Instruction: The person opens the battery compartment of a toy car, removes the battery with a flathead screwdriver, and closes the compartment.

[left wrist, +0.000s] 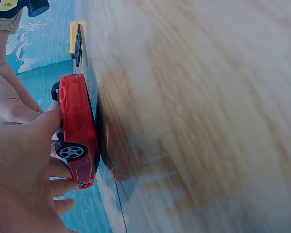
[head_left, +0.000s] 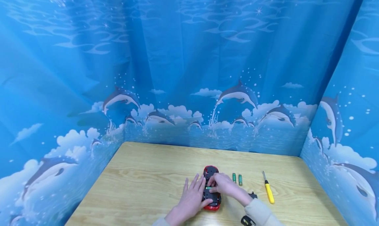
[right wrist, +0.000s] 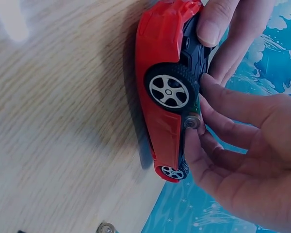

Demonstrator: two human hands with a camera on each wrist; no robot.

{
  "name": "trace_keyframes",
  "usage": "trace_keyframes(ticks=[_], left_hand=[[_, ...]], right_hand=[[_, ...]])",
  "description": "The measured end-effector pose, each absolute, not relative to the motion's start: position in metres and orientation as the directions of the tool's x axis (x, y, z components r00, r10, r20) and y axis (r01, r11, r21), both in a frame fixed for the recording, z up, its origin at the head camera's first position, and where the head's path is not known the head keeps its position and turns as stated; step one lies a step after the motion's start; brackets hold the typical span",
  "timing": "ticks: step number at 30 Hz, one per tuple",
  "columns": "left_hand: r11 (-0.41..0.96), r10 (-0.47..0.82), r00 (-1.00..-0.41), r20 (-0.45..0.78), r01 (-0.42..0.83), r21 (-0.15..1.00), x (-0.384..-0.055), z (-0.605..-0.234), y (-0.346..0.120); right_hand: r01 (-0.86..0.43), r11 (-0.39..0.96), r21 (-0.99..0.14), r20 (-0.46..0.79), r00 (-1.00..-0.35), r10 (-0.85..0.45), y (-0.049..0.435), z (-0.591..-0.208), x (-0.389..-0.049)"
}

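A red toy car [head_left: 216, 198] lies upside down on the wooden table, its black underside and wheels facing up. My left hand [head_left: 190, 198] rests against its left side with fingers spread and straight. The left thumb presses on the underside, as the right wrist view also shows. Between thumb and fingertips, my right hand [head_left: 224, 184] pinches a green battery [right wrist: 191, 121] at the middle of the underside, beside a wheel [right wrist: 169, 91]. The battery's metal end points toward the right wrist camera; the hollow beneath it is mostly hidden by fingers.
Two more green batteries, one left [head_left: 234, 177] and one right [head_left: 240, 180], lie beyond my right hand. Farther right is a screwdriver [head_left: 269, 193] with a yellow handle. A small black piece [head_left: 252, 195] shows partly behind the right wrist. Blue dolphin-print curtains [head_left: 189, 71] surround the table [head_left: 142, 176].
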State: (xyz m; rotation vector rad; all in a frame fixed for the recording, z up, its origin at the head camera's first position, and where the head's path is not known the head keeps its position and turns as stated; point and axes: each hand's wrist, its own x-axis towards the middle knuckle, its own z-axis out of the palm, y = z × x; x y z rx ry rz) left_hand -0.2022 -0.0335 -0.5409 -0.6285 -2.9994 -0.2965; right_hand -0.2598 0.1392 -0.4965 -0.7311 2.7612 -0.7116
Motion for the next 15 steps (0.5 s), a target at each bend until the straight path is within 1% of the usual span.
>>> trace_keyframes(ticks=[4,7,12,15], left_hand=[[0.898,0.387,-0.919,0.079,0.395,0.194,-0.203,-0.541,-0.033],[0.898,0.384,-0.921,0.072,0.39,0.202,-0.202,-0.541,-0.033],[0.9,0.382,-0.92,0.084,0.392,0.19,-0.202,-0.54,-0.033],[0.902,0.386,-0.916,0.113,0.4,0.162,-0.201,-0.54,-0.033]], right_hand=[[-0.399,0.762,-0.51,-0.076,-0.862,-0.502,0.139,-0.496,-0.26],[-0.414,0.749,-0.517,-0.069,-0.852,-0.518,0.141,-0.494,-0.259],[-0.46,0.697,-0.55,-0.007,-0.832,-0.555,0.149,-0.489,-0.258],[-0.453,0.662,-0.597,0.041,-0.842,-0.538,0.157,-0.485,-0.26]])
